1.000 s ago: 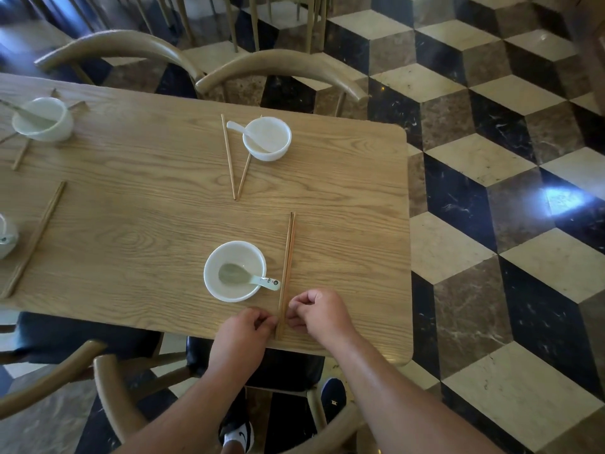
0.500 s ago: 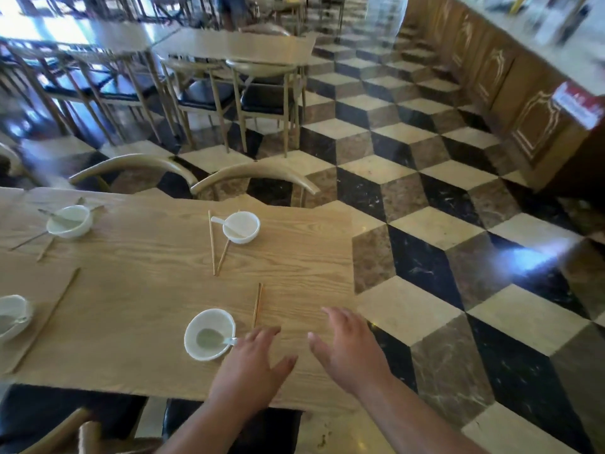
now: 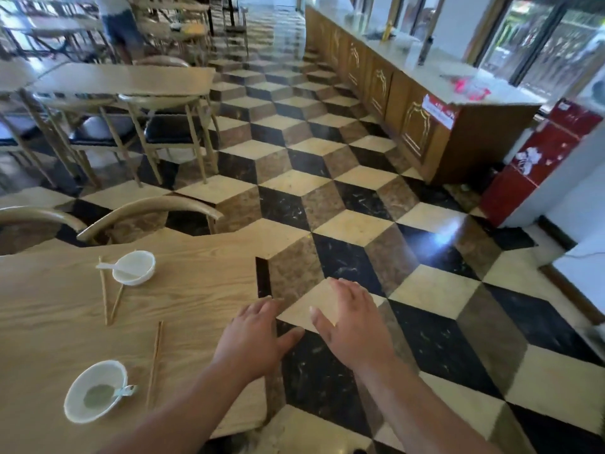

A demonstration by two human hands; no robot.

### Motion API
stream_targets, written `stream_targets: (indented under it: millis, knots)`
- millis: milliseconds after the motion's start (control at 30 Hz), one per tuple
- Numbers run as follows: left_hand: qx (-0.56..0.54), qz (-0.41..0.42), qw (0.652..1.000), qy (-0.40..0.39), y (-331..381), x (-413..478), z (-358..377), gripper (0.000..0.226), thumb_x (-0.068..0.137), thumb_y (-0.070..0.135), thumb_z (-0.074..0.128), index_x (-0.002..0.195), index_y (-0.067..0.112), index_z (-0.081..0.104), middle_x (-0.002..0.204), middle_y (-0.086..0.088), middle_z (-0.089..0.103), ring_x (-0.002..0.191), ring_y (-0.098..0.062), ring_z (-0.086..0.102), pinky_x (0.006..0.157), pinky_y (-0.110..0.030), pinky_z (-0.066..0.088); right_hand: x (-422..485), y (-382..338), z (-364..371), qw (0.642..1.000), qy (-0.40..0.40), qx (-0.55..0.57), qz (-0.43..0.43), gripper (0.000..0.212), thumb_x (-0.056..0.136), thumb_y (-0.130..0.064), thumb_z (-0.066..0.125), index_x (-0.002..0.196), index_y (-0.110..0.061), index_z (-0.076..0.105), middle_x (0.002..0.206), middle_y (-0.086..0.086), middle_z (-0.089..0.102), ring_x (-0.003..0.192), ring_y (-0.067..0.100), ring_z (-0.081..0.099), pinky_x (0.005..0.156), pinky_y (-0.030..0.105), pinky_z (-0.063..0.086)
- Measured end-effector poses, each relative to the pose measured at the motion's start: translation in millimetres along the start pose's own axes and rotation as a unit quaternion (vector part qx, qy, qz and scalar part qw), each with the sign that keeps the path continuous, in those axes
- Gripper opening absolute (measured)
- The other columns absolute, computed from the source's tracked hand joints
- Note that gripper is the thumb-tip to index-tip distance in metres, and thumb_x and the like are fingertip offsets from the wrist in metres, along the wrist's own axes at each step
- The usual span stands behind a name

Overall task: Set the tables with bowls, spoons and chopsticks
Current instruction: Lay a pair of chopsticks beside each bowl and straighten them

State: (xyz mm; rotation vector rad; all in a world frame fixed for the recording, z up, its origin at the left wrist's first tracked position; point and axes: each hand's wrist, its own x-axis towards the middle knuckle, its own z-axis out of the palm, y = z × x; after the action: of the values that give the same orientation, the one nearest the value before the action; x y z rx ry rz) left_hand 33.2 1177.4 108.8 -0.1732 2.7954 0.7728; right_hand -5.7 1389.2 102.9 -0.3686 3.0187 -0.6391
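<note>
Empty, fingers spread, the left grip (image 3: 253, 339) hovers over the desk's (image 3: 196, 290) right edge, the right grip (image 3: 353, 326) over the floor (image 3: 425, 342); bowl (image 3: 108, 371), spoon (image 3: 98, 395) and chopsticks (image 3: 154, 362) lie by its near edge, a chair (image 3: 147, 209) behind the far edge.

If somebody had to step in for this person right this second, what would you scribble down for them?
Left hand: open, holds nothing, over the table's right edge.
Right hand: open, holds nothing, over the tiled floor.
On the light wooden table: near white bowl with a grey-green spoon inside, paired wooden chopsticks close beside it on the right; far white bowl with a white spoon, splayed chopsticks in a V at its left.
Done: both places in view have bowl, spoon, chopsticks.
Left: perhaps straighten the splayed pair; the farther wooden table shows no setting from here.
</note>
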Motion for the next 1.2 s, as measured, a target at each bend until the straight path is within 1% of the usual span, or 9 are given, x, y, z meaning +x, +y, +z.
stream_targets:
  millis: [100, 267, 367, 500, 667, 800, 1033, 1133, 1200]
  knots:
    - [0.022, -0.001, 1.000, 0.022, 59, 47, 16, 0.093, 0.084, 0.093, 0.041, 0.161, 0.043, 0.028, 0.172, 0.012, 0.031, 0.158, -0.021, 0.029, 0.123, -0.050, 0.036, 21, 60, -25, 1.000, -0.002, 0.004, 0.014, 0.092, 0.089, -0.093, 0.009, 0.163, -0.039, 0.019, 0.173, -0.005, 0.029, 0.161, 0.022, 0.024, 0.126, 0.039, 0.016]
    - [0.040, -0.009, 0.999, 0.031, 155, 123, 46, 0.111, 0.074, 0.104, 0.027, 0.163, 0.039, 0.024, 0.173, 0.009, 0.029, 0.160, -0.025, 0.025, 0.124, -0.054, 0.033, 62, 174, -72, 0.999, -0.029, -0.012, 0.044, 0.088, 0.095, -0.087, 0.012, 0.166, -0.036, 0.015, 0.176, -0.002, 0.022, 0.165, 0.025, 0.008, 0.133, 0.048, 0.011]
    - [0.043, -0.020, 0.999, 0.024, 199, 159, 58, 0.126, 0.062, 0.109, 0.011, 0.164, 0.037, 0.024, 0.174, 0.008, 0.029, 0.160, -0.026, 0.025, 0.124, -0.052, 0.033, 84, 228, -99, 0.996, -0.044, -0.023, 0.075, 0.094, 0.091, -0.089, 0.004, 0.167, -0.036, 0.017, 0.177, -0.002, 0.021, 0.165, 0.027, 0.007, 0.132, 0.047, 0.008]
    - [0.058, -0.019, 0.998, 0.023, 231, 212, 68, 0.111, 0.074, 0.103, 0.020, 0.163, 0.038, 0.027, 0.173, 0.009, 0.031, 0.160, -0.026, 0.027, 0.124, -0.052, 0.034, 129, 268, -106, 0.995, -0.050, -0.031, 0.081, 0.103, 0.085, -0.094, -0.006, 0.166, -0.036, 0.020, 0.176, -0.002, 0.025, 0.164, 0.026, 0.011, 0.131, 0.046, 0.009]
    - [0.020, -0.022, 0.999, 0.023, 207, 283, 54, 0.100, 0.079, 0.095, 0.035, 0.159, 0.034, 0.039, 0.165, 0.003, 0.044, 0.151, -0.025, 0.041, 0.119, -0.048, 0.040, 211, 260, -79, 0.994, -0.085, -0.015, 0.065, 0.098, 0.090, -0.092, 0.001, 0.167, -0.033, 0.015, 0.176, -0.001, 0.025, 0.164, 0.026, 0.013, 0.134, 0.046, 0.013]
    - [-0.001, -0.088, 0.996, 0.033, 156, 360, 30, 0.097, 0.081, 0.095, 0.038, 0.159, 0.039, 0.034, 0.165, 0.009, 0.043, 0.154, -0.026, 0.038, 0.117, -0.052, 0.043, 309, 232, -60, 0.994, -0.104, -0.028, 0.028, 0.101, 0.088, -0.091, -0.002, 0.168, -0.031, 0.016, 0.176, 0.000, 0.024, 0.164, 0.025, 0.013, 0.133, 0.050, 0.015]
    - [-0.045, -0.106, 0.992, 0.043, 98, 511, -44, 0.088, 0.083, 0.090, 0.044, 0.158, 0.045, 0.034, 0.164, 0.010, 0.045, 0.149, -0.024, 0.045, 0.114, -0.050, 0.048, 495, 170, -69, 0.993, -0.097, -0.066, 0.014, 0.102, 0.086, -0.092, 0.000, 0.165, -0.031, 0.019, 0.174, 0.002, 0.027, 0.162, 0.029, 0.018, 0.132, 0.049, 0.021]
    - [-0.046, -0.101, 0.991, 0.072, 88, 566, -91, 0.092, 0.080, 0.095, 0.040, 0.158, 0.046, 0.035, 0.165, 0.011, 0.044, 0.152, -0.023, 0.041, 0.116, -0.050, 0.046, 569, 140, -77, 0.997, -0.060, -0.058, -0.006, 0.100, 0.086, -0.092, 0.000, 0.164, -0.032, 0.020, 0.172, 0.001, 0.031, 0.160, 0.027, 0.024, 0.130, 0.047, 0.025]
    - [-0.042, -0.109, 0.989, 0.087, 83, 602, -125, 0.104, 0.068, 0.103, 0.027, 0.156, 0.047, 0.036, 0.165, 0.012, 0.043, 0.153, -0.023, 0.040, 0.115, -0.051, 0.047, 613, 121, -78, 0.997, -0.055, -0.042, -0.016, 0.093, 0.091, -0.090, 0.006, 0.164, -0.034, 0.019, 0.173, 0.000, 0.030, 0.161, 0.025, 0.022, 0.130, 0.046, 0.024]
